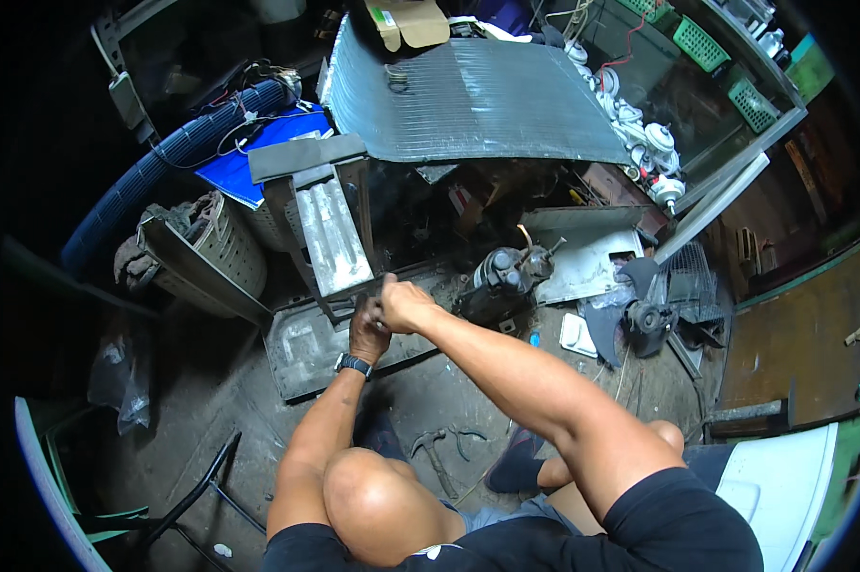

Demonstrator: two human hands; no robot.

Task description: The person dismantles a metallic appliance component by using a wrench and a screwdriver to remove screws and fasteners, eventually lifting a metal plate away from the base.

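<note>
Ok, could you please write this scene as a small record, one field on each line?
Hands: left hand and right hand close together
Grip: cannot tell whether they hold something
Left wrist: dark watch
Just beyond hands: ribbed metal panel
Floor between feet: hammer; small tool, perhaps pliers
Right of hands: dark compressor-like unit; farther right, fan motor
Left side: perforated basket with cloth-like material
</note>
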